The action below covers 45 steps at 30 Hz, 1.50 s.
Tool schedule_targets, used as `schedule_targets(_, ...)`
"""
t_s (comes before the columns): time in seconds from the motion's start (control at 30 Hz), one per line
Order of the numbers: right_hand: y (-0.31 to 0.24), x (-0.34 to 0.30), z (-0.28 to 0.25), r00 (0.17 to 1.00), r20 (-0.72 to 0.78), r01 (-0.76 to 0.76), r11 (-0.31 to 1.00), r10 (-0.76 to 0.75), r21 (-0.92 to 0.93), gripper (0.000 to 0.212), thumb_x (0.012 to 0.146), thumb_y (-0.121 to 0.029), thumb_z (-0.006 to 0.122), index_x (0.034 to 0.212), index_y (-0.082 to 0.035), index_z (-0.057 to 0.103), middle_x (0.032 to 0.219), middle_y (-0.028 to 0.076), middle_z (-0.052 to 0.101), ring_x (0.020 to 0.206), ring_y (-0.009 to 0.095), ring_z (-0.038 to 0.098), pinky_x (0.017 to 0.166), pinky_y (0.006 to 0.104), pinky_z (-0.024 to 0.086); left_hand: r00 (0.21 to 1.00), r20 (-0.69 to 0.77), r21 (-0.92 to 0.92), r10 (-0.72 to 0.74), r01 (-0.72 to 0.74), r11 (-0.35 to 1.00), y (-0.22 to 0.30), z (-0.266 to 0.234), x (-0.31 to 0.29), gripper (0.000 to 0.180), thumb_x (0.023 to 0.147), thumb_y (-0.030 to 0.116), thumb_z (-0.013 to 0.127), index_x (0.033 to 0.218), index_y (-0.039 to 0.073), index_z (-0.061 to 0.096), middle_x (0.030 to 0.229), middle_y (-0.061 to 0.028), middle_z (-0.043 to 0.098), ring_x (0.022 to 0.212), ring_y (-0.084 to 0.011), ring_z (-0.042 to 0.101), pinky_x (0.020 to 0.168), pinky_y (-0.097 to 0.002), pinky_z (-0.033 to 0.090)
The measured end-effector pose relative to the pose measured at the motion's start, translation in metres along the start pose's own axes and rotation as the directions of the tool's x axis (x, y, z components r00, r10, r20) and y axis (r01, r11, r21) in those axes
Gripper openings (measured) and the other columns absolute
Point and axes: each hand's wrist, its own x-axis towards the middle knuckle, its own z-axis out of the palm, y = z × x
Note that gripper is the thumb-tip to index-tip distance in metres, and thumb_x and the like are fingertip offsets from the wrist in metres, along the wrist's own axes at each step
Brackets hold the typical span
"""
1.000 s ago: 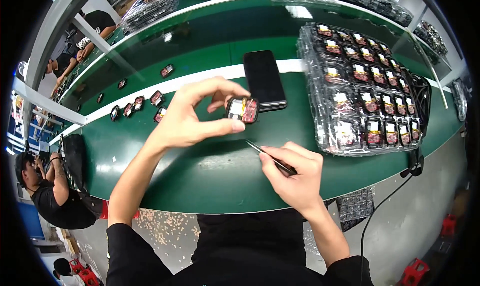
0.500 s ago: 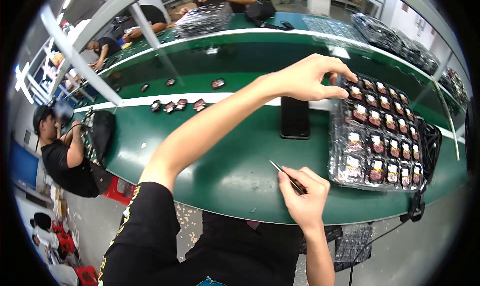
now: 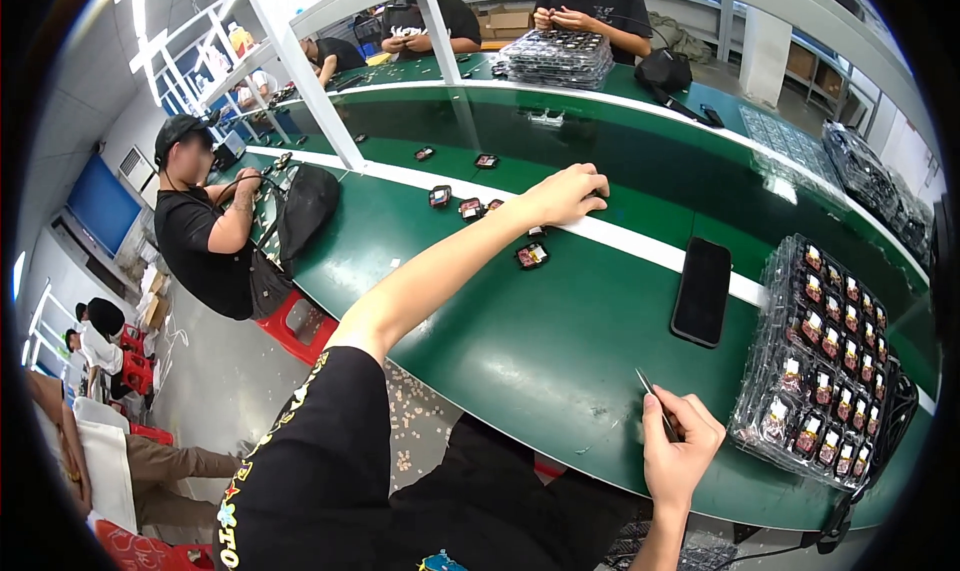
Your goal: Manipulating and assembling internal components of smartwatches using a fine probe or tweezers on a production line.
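My left hand reaches over the white strip along the conveyor, its fingers bent and apart with nothing visible between them. Below and left of it are several small black parts with coloured labels, one of them, a black part, on the green table. In my right hand, low over the table's near side, is a pair of tweezers with tips pointing up and left. A stacked clear plastic tray, filled with rows of similar parts, stands to the right.
A black phone lies between the left hand and the tray. Dark cables run beside the tray. The green conveyor carries a few parts. A co-worker sits at left near a black bag; others work across the conveyor.
My left hand has left the tray's upper left corner and moved left to the white strip near the loose parts. My right hand still holds the tweezers. The view has turned left.
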Motion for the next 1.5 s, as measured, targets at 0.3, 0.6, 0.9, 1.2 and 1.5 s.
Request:
schedule_targets(0.3, 0.000, 0.003, 0.003, 0.999, -0.013, -0.053, 0.998, 0.053, -0.016, 0.014, 0.091, 0.003, 0.083, 0.104, 0.007, 0.083, 0.069, 0.004, 0.063, 0.057, 0.007, 0.051, 0.053, 0.0260, 0.034, 0.980, 0.141, -0.207, 0.140, -0.109, 0.972, 0.037, -0.028, -0.063, 0.034, 0.098, 0.028, 0.083, 0.124, 0.007, 0.076, 0.116, -0.0110, 0.071, 0.114, -0.0319, 0.069, 0.105, -0.0415, 0.054)
schedule_targets(0.6, 0.003, 0.001, 0.003, 0.998, 0.003, -0.060, 0.997, 0.061, -0.040, 0.014, 0.092, 0.003, 0.083, 0.105, 0.006, 0.084, 0.068, 0.003, 0.061, 0.057, 0.006, 0.049, 0.053, 0.0254, 0.033, 0.901, -0.211, 0.316, -0.378, 0.429, 0.846, -0.113, -0.048, -0.067, 0.044, 0.102, 0.043, 0.073, 0.132, 0.011, 0.075, 0.138, -0.0152, 0.067, 0.131, -0.0371, 0.062, 0.112, -0.0474, 0.052)
schedule_targets(0.9, 0.004, -0.001, 0.006, 0.997, -0.010, -0.082, 0.996, 0.082, -0.022, 0.009, 0.096, 0.002, 0.082, 0.103, 0.007, 0.082, 0.073, -0.003, 0.053, 0.063, 0.003, 0.041, 0.055, 0.0254, 0.026, 0.943, -0.286, 0.057, -0.167, 0.191, 0.980, -0.100, -0.048, -0.084, 0.027, 0.104, 0.020, 0.074, 0.126, 0.004, 0.074, 0.123, -0.0167, 0.067, 0.121, -0.0356, 0.065, 0.107, -0.0445, 0.052)
schedule_targets(1.2, 0.002, 0.002, 0.008, 0.999, 0.008, -0.030, 0.997, 0.031, -0.075, 0.009, 0.095, 0.003, 0.082, 0.103, 0.007, 0.082, 0.071, -0.002, 0.053, 0.061, 0.004, 0.040, 0.054, 0.0255, 0.025, 0.992, -0.009, -0.084, -0.125, 0.124, 0.989, 0.012, -0.071, -0.194, 0.041, 0.099, 0.018, 0.080, 0.138, 0.007, 0.069, 0.136, -0.0149, 0.068, 0.134, -0.0350, 0.062, 0.117, -0.0449, 0.049)
schedule_targets(1.5, 0.004, 0.002, 0.007, 0.996, 0.010, -0.088, 0.992, 0.090, -0.093, 0.013, 0.092, 0.002, 0.083, 0.105, 0.006, 0.084, 0.068, 0.000, 0.055, 0.058, 0.006, 0.044, 0.053, 0.0264, 0.029, 0.803, -0.457, 0.162, -0.382, 0.498, 0.852, -0.166, -0.093, -0.157, 0.059, 0.097, 0.035, 0.081, 0.145, 0.005, 0.066, 0.147, -0.0196, 0.063, 0.134, -0.0371, 0.063, 0.117, -0.0438, 0.050)
